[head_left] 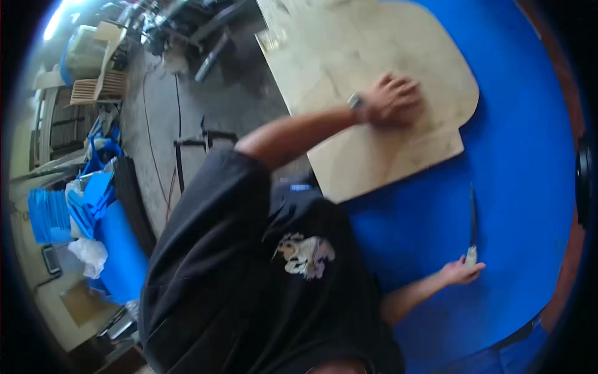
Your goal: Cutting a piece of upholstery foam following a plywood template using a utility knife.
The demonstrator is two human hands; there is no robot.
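Item 1: flat tan panel [361, 68], lying on the blue tabletop [517, 168]. Outline: straight left and lower edges, 1 rounded corner at the right with a small step below it; top portion cut off by the frame. Surface bears darker smudges. A translucent patch [273, 40] sits at the left edge.

Item 2: knife [473, 218], long slim dark blade, pale handle. Held low above the blue tabletop or against it, which cannot be told; blade directed toward the top of the view, tip near the panel's lower right corner and apart from it.

Item 3: left hand [392, 101], resting on the panel right of its middle, palm down. Grip wide, fingers extended, somewhat blurred; panel beneath. Wristwatch [355, 102] at the wrist.

Item 4: right hand [462, 270], near the lower right. Grip closed around the knife's handle, forearm entering from the body side.

Item 5: black shirt [205, 255], worn by the person, pale multicoloured print [305, 255] at the chest.

Item 6: surroundings, left side. Grey floor [163, 106] with thin dark cables; black metal frame [207, 138]; slatted wooden chair [98, 90]; stacked blue sheets [48, 216]; crumpled white plastic bag [89, 257], beside a larger blue sheet [121, 249].

Item 7: dark rounded object [584, 181] at the far right, partly cut off, kind unclear.
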